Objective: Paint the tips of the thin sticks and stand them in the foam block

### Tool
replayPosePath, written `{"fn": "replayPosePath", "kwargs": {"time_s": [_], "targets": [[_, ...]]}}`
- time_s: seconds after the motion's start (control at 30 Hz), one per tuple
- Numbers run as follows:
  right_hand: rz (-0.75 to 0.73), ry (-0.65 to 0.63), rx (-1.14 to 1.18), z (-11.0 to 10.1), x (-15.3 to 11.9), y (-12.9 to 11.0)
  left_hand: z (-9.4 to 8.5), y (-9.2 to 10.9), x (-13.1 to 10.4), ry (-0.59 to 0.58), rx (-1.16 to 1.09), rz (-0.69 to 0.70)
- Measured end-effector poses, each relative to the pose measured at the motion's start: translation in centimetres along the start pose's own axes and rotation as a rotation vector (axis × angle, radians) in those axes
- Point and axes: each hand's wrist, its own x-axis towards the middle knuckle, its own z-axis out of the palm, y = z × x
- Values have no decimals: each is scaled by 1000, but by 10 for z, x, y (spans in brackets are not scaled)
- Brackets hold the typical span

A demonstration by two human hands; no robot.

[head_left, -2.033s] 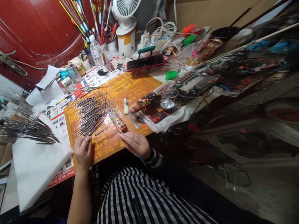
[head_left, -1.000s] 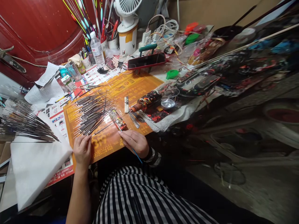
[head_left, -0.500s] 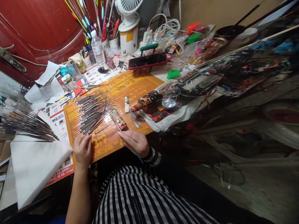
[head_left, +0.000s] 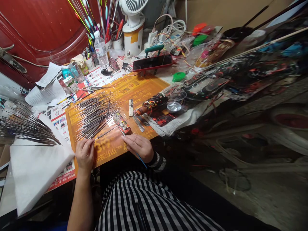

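My left hand [head_left: 84, 153] is at the near edge of the orange board [head_left: 144, 85], its fingers pinched around one end of a thin dark stick [head_left: 107, 132]. The stick slants up to the right, passing by a paint-spattered block [head_left: 122, 123]. My right hand [head_left: 140, 147] is closed around a slim tool with a blue handle [head_left: 141, 160], perhaps a brush; its pale front end points at the block. A pile of similar dark sticks [head_left: 92, 115] lies beyond my left hand. To the right of the block is a paint-covered cylindrical tool [head_left: 154, 102].
White foam [head_left: 36, 173] at left carries more thin dark sticks [head_left: 31, 128]. Along the back stand a water bottle [head_left: 101, 51], a white fan [head_left: 133, 12] and a phone [head_left: 152, 63] on a stand. Paint-stained clutter and a small metal dish [head_left: 174, 106] lie to the right.
Both hands keep almost the same place and grip. The view has shifted very slightly; nothing else has visibly moved.
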Motion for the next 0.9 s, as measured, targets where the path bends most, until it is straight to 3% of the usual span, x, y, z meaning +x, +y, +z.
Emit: {"fn": "replayPosePath", "kwargs": {"time_s": [0.23, 0.37, 0.6, 0.9], "targets": [[-11, 18, 31, -1, -1, 0, 0, 2, 1, 5, 1, -9], [-6, 42, 107, 2, 1, -12, 0, 3, 2, 14, -10, 19], [-60, -47, 223, 26, 4, -48, 1, 8, -1, 15, 7, 20], [-84, -128, 161, 33, -4, -53, 4, 10, -4, 47, 6, 27]]}}
